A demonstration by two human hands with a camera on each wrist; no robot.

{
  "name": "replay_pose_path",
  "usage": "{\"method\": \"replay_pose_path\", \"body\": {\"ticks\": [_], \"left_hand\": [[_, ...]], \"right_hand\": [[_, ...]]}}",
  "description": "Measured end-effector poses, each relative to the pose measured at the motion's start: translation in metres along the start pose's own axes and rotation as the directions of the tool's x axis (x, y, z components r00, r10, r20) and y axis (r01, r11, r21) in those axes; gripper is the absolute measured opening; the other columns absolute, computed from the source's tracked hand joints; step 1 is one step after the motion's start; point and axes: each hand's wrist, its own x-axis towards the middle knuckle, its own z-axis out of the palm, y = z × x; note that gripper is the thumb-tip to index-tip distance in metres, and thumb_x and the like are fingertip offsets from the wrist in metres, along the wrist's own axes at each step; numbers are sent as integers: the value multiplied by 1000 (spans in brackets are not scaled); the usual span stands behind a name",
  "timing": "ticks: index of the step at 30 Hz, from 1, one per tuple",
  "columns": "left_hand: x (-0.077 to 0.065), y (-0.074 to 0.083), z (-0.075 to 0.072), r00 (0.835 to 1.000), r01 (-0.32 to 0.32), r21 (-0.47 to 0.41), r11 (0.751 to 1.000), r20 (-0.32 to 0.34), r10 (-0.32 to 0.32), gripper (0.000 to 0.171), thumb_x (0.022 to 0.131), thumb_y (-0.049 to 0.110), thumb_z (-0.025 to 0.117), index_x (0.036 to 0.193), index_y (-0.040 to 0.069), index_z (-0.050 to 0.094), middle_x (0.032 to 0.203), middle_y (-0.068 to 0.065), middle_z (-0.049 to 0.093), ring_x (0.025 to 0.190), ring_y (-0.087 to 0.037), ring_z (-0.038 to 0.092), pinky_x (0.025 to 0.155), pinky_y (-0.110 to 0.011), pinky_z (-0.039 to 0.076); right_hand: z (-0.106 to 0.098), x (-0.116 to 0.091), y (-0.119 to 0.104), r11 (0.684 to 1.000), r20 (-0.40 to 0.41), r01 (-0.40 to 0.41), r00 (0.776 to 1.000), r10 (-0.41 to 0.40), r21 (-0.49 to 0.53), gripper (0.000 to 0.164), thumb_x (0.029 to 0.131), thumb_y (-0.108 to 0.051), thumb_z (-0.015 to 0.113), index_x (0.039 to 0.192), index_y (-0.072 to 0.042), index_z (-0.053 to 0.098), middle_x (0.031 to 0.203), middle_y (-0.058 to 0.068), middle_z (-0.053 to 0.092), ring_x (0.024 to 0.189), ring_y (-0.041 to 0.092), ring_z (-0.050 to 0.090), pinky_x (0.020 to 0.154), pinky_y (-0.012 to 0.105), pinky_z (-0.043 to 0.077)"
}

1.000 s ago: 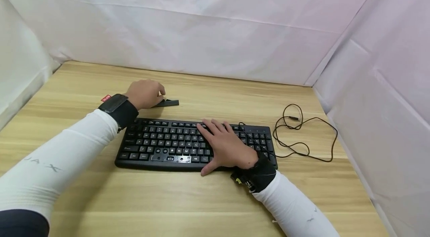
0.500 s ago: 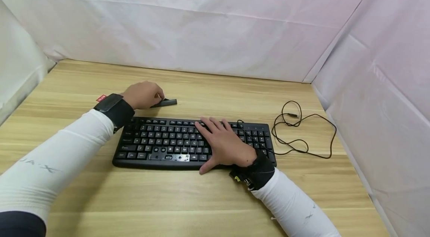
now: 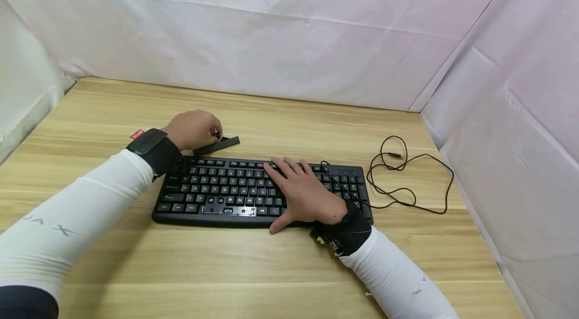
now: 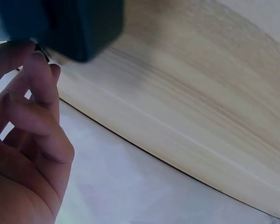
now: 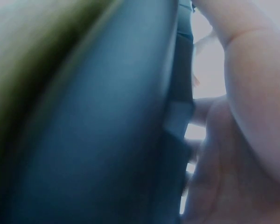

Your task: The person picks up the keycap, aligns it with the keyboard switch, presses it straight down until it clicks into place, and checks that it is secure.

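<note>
A black keyboard [image 3: 239,196] lies on the table, with its space bar spot bare and two key sockets exposed just above. My right hand [image 3: 305,198] rests spread over its right part, thumb at the front edge. Behind the keyboard, my left hand [image 3: 192,129] pinches a small black keycap [image 3: 218,134] at its fingertips, mostly hidden by the fingers. In the left wrist view, a dark bit of that keycap [image 4: 42,52] shows between the fingertips. Below the left hand lies a long black space bar [image 3: 221,144], angled on the table.
The keyboard's thin black cable [image 3: 407,203] lies in loose loops on the wooden table [image 3: 217,269] at the right. White cloth walls [image 3: 271,47] enclose the back and sides. A blurred dark block [image 4: 102,28] fills the top of the left wrist view.
The space bar has turned and its near left end has come closer to the keyboard. My left fingertips have lifted slightly from it, with the keycap showing. The right hand has stayed put.
</note>
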Motion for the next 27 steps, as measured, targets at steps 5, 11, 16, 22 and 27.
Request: {"method": "replay_pose_path", "body": {"ticks": [5, 11, 16, 22, 27], "left_hand": [[-1, 2, -2, 1000, -17, 21, 1000, -21, 17, 15, 79, 16, 72, 93, 10, 73, 87, -9, 71, 69, -20, 60, 54, -39, 51], [-8, 7, -12, 998, -36, 83, 996, -58, 41, 26, 75, 23, 75, 95, 8, 68, 86, -8, 71, 68, -21, 61, 54, -43, 52], [-21, 18, -23, 996, -56, 101, 993, -63, 63, 25, 74, 20, 73, 97, 11, 68, 90, -5, 71, 65, -18, 59, 49, -39, 49], [-44, 37, -27, 980, -141, 76, 987, -131, 150, 22, 73, 18, 74, 93, 14, 69, 85, -2, 67, 54, -12, 50, 43, -32, 44], [-63, 54, -26, 963, -229, 35, 973, -135, 232, 22, 72, 16, 73, 94, 14, 70, 89, -3, 68, 54, -8, 49, 44, -28, 45]], "right_hand": [[-1, -1, 0, 1000, -4, 13, 1000, -14, -13, 132, 52, -81, 63, 152, -11, 14, 155, 15, 15, 138, 32, 13, 109, 60, 17], [-3, -2, -1, 1000, 1, 13, 1000, -13, -21, 131, 53, -81, 63, 152, -11, 14, 155, 15, 15, 137, 33, 13, 109, 60, 17], [-4, -1, 1, 1000, 4, 9, 1000, -9, -15, 131, 52, -81, 63, 152, -11, 14, 155, 15, 15, 138, 33, 12, 109, 60, 17], [-7, -3, 2, 1000, 9, 8, 1000, -8, 1, 130, 53, -80, 65, 151, -11, 14, 156, 15, 14, 138, 33, 11, 109, 59, 15], [-9, -5, 1, 1000, 8, 9, 1000, -9, 13, 129, 54, -79, 65, 151, -11, 15, 156, 15, 14, 138, 33, 12, 110, 60, 15]]}}
